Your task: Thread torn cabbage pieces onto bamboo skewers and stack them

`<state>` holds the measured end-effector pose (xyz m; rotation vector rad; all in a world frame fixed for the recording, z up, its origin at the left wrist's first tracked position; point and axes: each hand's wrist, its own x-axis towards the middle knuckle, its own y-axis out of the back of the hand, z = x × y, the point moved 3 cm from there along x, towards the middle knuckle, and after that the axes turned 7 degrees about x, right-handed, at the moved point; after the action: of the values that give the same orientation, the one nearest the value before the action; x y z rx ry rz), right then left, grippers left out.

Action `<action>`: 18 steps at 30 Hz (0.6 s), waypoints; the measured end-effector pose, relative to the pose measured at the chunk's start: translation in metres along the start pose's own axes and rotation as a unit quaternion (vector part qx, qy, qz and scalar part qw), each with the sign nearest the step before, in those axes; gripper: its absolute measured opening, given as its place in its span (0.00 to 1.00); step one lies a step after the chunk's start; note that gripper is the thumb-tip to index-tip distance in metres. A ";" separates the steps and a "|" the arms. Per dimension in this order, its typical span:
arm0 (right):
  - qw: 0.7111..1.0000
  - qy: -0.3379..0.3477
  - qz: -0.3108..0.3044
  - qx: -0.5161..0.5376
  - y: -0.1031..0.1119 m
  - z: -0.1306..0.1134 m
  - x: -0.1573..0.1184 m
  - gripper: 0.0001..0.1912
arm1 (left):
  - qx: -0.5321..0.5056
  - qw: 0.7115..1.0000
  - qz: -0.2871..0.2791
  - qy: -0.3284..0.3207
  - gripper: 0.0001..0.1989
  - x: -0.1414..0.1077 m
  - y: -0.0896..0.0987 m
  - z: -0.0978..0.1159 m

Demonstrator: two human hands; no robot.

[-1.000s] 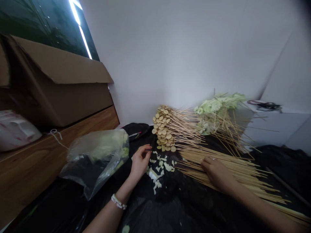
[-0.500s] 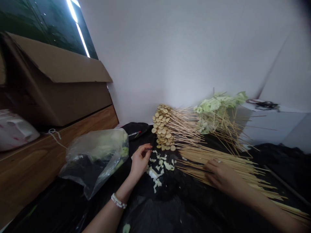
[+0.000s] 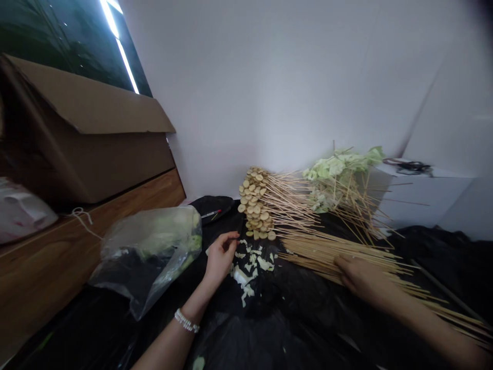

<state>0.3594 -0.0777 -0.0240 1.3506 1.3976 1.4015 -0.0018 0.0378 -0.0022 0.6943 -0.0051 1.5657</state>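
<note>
My left hand [image 3: 220,259], a beaded bracelet at its wrist, hovers beside torn cabbage scraps [image 3: 244,277] on the black plastic sheet [image 3: 246,329]. Its fingers are loosely bent, thumb a little apart, and I see nothing in them. My right hand [image 3: 356,272] is at the near edge of a spread of bamboo skewers [image 3: 311,249], fingers bent over some of them; blur hides the fingertips partly. Behind, potato-like round slices [image 3: 256,203] on skewers are stacked, their sticks pointing right. Farther right lie skewered cabbage leaves [image 3: 335,167].
A clear plastic bag [image 3: 150,246] of green vegetables stands left of my left hand, near a red-tipped pen [image 3: 211,213]. An open cardboard box [image 3: 103,159] rests on a wooden surface [image 3: 154,191] at left. A white wall [image 3: 277,87] closes off the back.
My right hand has slid a little to the right along the skewers, and those at the near edge lie closer together. My left hand has barely moved. The view has shifted slightly.
</note>
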 end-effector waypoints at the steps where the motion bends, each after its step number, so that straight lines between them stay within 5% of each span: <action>1: 1.000 -0.007 -0.024 0.006 0.005 0.001 0.004 0.11 | -0.002 1.000 0.000 0.002 0.10 0.000 0.000 0.001; 7: 0.991 0.018 -0.108 0.076 0.035 -0.016 0.029 0.12 | 0.000 1.000 -0.002 -0.001 0.10 0.000 0.000 0.001; 12: 0.991 0.055 -0.085 0.092 0.038 -0.032 0.046 0.13 | 0.006 1.000 -0.004 0.002 0.10 0.000 0.000 -0.003; 18: 0.992 0.035 -0.046 0.108 0.040 -0.017 0.048 0.14 | 0.005 1.000 0.000 0.004 0.10 0.000 0.001 0.001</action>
<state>0.3415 -0.0406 0.0259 1.3632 1.6766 1.2751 -0.0021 0.0373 -0.0005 0.6953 0.0095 1.5691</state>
